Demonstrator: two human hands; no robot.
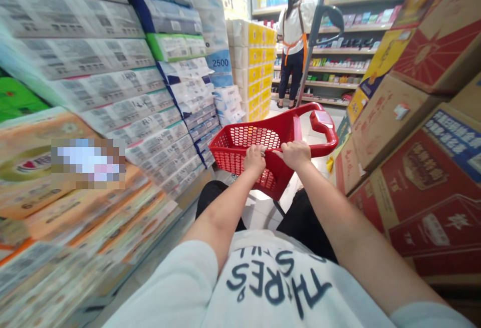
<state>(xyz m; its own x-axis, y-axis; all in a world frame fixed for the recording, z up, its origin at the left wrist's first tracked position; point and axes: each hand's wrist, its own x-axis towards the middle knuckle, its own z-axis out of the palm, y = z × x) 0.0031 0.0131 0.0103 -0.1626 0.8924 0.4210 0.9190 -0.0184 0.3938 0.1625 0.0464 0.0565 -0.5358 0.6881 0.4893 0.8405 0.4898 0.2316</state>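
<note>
A red plastic shopping basket [240,145] on wheels stands in front of me in a narrow shop aisle, its red handle [323,122] curving up on the right. My left hand [254,159] is closed on the basket's near rim. Right beside it, my right hand [296,153] is closed on the same rim, and the two hands nearly touch. Through the mesh the basket looks bare inside.
Stacked packs of tissue paper [124,87] wall the aisle's left side. Red and brown cartons [417,132] are piled on the right. Ahead, a person in an orange apron [295,37] faces shelves of goods [338,62]. A grey pole [313,42] rises behind the basket.
</note>
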